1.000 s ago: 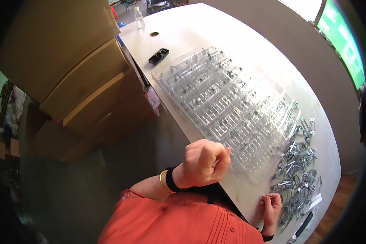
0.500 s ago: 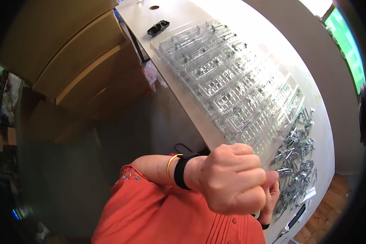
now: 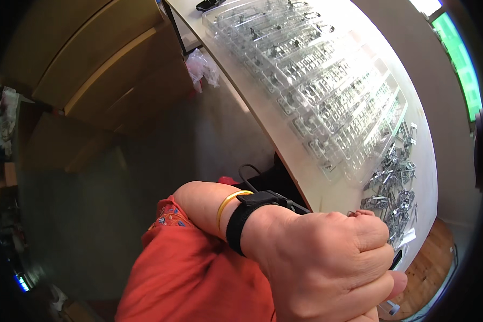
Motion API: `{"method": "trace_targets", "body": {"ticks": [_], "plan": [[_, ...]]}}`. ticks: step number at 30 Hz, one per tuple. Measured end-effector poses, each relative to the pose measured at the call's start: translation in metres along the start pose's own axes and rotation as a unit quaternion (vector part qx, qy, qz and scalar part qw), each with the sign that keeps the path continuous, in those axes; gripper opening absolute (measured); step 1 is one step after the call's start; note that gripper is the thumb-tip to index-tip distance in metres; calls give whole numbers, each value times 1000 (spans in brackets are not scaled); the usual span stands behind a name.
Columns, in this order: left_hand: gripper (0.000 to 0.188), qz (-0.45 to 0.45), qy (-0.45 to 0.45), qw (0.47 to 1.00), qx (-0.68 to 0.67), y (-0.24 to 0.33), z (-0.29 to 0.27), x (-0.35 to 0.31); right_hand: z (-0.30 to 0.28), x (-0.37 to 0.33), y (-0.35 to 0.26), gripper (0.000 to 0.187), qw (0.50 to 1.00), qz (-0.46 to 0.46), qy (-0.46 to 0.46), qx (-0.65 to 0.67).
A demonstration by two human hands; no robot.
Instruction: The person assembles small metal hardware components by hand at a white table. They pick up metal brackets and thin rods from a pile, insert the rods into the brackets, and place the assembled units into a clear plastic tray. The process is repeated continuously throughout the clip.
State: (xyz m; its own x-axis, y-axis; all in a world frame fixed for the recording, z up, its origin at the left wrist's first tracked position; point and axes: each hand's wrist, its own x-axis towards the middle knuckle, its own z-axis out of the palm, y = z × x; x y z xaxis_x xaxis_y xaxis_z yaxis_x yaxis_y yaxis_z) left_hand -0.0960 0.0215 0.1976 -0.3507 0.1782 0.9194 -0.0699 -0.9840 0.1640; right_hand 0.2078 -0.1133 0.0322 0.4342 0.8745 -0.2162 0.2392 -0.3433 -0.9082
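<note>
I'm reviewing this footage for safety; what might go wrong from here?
The left hand, a closed fist, hides most of the right hand, so a slip there could go unseen in this view.
The metal parts lie in a loose, tangled heap; bare fingers might get scratched.
The clear trays sit right beside that heap, so stray parts could perhaps get knocked against them.

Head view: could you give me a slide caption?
Clenched left hand, black band and yellow bangle at its wrist, looms large before a white table with clear trays and piled metal parts.
</note>
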Motion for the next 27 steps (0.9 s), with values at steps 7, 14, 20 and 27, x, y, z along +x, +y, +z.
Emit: {"method": "trace_targets", "body": {"ticks": [7, 14, 20, 27], "plan": [[36, -55, -80, 995, -4, 26, -29, -1, 3, 4, -1, 9, 1000, -28, -10, 1], [47, -110, -184, 973, -91, 41, -42, 17, 9, -7, -6, 6, 999, -41, -1, 4], [51, -180, -244, 937, -172, 21, -35, 0, 11, -12, -16, 7, 999, -40, -7, 27], [55, -298, -428, 840, -147, 8, 19, -56, 2, -30, -17, 8, 997, -26, -34, 67]]}}
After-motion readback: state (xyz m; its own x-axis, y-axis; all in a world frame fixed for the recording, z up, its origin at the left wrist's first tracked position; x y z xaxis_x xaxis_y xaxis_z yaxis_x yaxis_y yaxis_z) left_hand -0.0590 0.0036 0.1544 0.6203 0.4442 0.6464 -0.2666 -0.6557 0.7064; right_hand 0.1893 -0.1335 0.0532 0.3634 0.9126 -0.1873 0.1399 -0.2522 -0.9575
